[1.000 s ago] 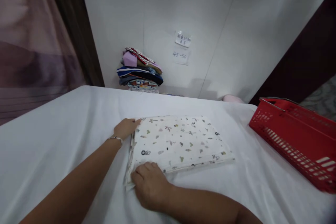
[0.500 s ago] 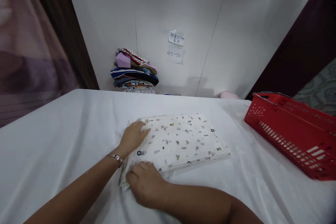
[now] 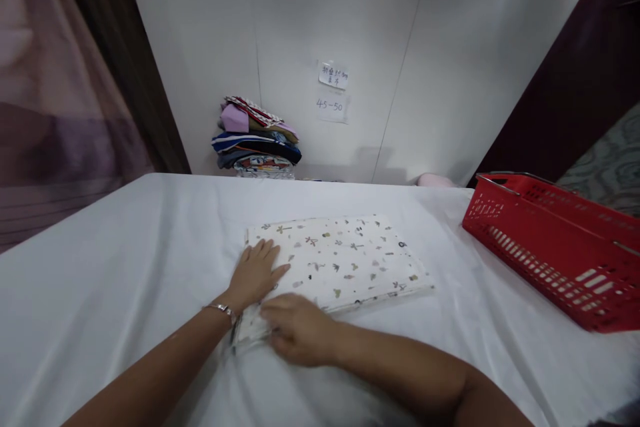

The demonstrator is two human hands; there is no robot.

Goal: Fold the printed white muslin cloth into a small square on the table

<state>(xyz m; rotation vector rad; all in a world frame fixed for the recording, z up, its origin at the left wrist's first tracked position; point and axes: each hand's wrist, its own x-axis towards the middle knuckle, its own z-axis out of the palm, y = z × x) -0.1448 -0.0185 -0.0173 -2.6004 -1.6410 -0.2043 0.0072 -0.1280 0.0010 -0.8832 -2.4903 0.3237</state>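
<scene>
A white cloth (image 3: 345,257) printed with small palm trees, birds and other motifs lies folded into a flat rectangle in front of me. My left hand (image 3: 255,273), with a bracelet at its wrist, rests flat on the cloth's left end, fingers spread. At the near edge, toward the left corner, is my right hand (image 3: 300,330), somewhat blurred. Its fingers curl over the top of the cloth while the thumb sits lower, at the edge. The cloth's layers show along its left and near sides.
A white-covered table (image 3: 200,213) carries the cloth. On the right stands a red perforated basket (image 3: 540,247) with metal handles. Beyond the far edge a stack of folded fabrics (image 3: 257,133) is piled against the wall, near paper notes (image 3: 333,93). A pinkish curtain (image 3: 65,100) hangs left.
My right hand has slid right and slightly away from me along the near edge. My left fingers have spread flatter on the cloth. The cloth has hardly shifted.
</scene>
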